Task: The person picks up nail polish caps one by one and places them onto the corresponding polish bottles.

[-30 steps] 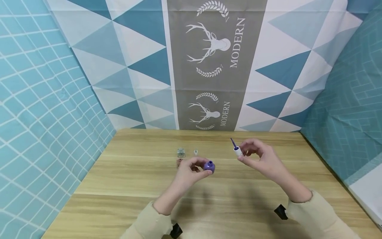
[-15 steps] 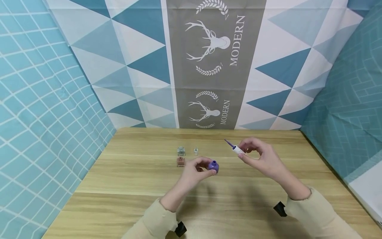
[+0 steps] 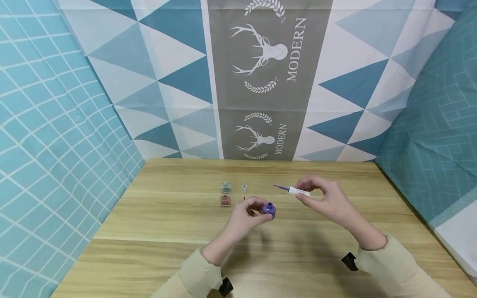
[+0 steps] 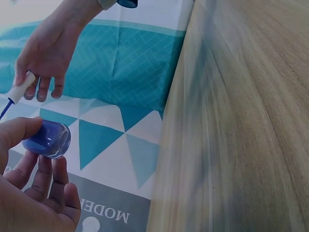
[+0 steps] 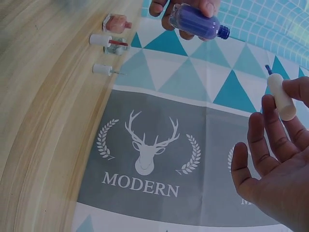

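Between thumb and fingers, my left hand (image 3: 242, 217) grips an uncapped purple nail polish bottle (image 3: 269, 210) above the table, its neck pointing up. To the right, my right hand (image 3: 326, 198) pinches the white brush cap (image 3: 299, 192) of a nail polish. Its purple-coated brush lies nearly level, tip pointing left, apart from the bottle and a little above its neck. In the left wrist view the bottle (image 4: 48, 139) shows its clear glass base. In the right wrist view the cap (image 5: 281, 96) lies between thumb and fingers.
On the wooden table (image 3: 167, 223), beyond my left hand, stand an uncapped clear bottle (image 3: 225, 188) and an uncapped pinkish-brown bottle (image 3: 225, 201). Two white brush caps stand beside them, one with a reddish brush (image 5: 118, 43), the other a thin pale one (image 5: 101, 69). Patterned cloth surrounds the table.
The brush has tilted from pointing up to nearly level, towards the left. My left hand has moved slightly right with the bottle, uncovering the pinkish-brown bottle.
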`<state>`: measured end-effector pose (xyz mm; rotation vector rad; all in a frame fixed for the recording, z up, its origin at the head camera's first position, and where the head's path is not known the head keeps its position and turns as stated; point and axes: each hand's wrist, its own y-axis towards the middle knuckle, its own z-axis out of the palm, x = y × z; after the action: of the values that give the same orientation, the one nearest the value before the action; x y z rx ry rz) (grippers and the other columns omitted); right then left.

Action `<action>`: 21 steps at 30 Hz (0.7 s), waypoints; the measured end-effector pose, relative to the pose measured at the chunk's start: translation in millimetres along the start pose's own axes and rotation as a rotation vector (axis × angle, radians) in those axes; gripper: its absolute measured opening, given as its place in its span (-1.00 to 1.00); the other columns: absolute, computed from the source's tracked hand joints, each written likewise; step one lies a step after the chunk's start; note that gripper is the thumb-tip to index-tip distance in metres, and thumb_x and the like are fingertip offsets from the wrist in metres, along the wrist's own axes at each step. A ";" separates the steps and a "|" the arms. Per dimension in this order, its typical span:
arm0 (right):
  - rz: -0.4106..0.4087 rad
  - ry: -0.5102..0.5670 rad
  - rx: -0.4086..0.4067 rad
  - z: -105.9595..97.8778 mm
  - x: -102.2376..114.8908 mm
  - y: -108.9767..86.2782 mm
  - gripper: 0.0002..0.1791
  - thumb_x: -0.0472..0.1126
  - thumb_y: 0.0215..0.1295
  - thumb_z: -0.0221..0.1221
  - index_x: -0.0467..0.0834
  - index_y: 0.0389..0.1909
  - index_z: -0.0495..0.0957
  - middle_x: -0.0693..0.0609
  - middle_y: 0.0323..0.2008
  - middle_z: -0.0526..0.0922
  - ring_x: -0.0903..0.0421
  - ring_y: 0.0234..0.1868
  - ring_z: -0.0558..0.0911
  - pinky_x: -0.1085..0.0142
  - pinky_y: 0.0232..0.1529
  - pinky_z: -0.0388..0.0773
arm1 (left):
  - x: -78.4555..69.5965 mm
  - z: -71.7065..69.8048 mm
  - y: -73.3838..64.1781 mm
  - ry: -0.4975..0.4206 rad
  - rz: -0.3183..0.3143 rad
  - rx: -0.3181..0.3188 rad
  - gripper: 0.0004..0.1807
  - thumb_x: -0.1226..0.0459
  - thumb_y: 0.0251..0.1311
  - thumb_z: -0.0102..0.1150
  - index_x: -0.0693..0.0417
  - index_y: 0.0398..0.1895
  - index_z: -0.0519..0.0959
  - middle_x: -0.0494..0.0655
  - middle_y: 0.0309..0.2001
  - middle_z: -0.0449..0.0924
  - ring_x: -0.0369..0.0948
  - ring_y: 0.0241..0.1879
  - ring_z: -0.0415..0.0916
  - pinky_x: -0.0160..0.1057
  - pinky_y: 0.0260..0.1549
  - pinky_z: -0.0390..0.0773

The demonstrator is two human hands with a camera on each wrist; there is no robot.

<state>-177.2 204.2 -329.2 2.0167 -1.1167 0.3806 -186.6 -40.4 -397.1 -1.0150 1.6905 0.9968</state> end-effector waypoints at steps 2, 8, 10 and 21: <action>-0.001 -0.007 0.005 -0.1 0.3 -0.4 -0.81 -0.24 0.11 0.33 -0.01 -0.24 0.60 0.18 -0.28 0.65 0.27 -0.30 0.56 0.34 -0.20 0.52 | -1.2 0.3 -0.3 0.006 -0.004 0.002 -0.69 0.22 0.00 0.40 0.04 -0.15 0.61 -0.11 -0.24 0.63 -0.26 -0.25 0.49 -0.36 -0.32 0.50; -0.009 -0.027 0.012 -0.5 0.7 -0.5 -0.83 -0.22 0.13 0.32 0.00 -0.25 0.61 0.19 -0.28 0.66 0.28 -0.30 0.56 0.32 -0.21 0.52 | -3.1 -0.6 -2.1 0.019 -0.015 0.011 -0.70 0.21 -0.01 0.40 -0.01 -0.17 0.62 -0.16 -0.25 0.63 -0.25 -0.24 0.49 -0.34 -0.30 0.49; -0.018 -0.033 0.013 -0.2 1.0 0.0 -0.83 -0.21 0.13 0.32 0.01 -0.25 0.61 0.20 -0.28 0.66 0.28 -0.30 0.55 0.32 -0.21 0.52 | -3.6 -1.5 -2.8 0.019 -0.017 0.013 -0.70 0.21 -0.01 0.40 -0.01 -0.16 0.62 -0.17 -0.25 0.63 -0.26 -0.23 0.49 -0.33 -0.28 0.48; -0.043 -0.034 0.031 2.5 7.7 6.4 -0.83 -0.22 0.12 0.32 0.01 -0.25 0.62 0.22 -0.30 0.66 0.26 -0.29 0.51 0.28 -0.23 0.47 | -7.1 -4.4 -4.2 0.028 -0.017 0.020 -0.70 0.21 0.01 0.39 -0.02 -0.14 0.61 -0.16 -0.24 0.63 -0.25 -0.22 0.49 -0.30 -0.24 0.47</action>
<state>-178.3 195.8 -323.2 2.0781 -1.0930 0.3446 -182.2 -44.4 -390.0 -1.0328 1.7083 0.9570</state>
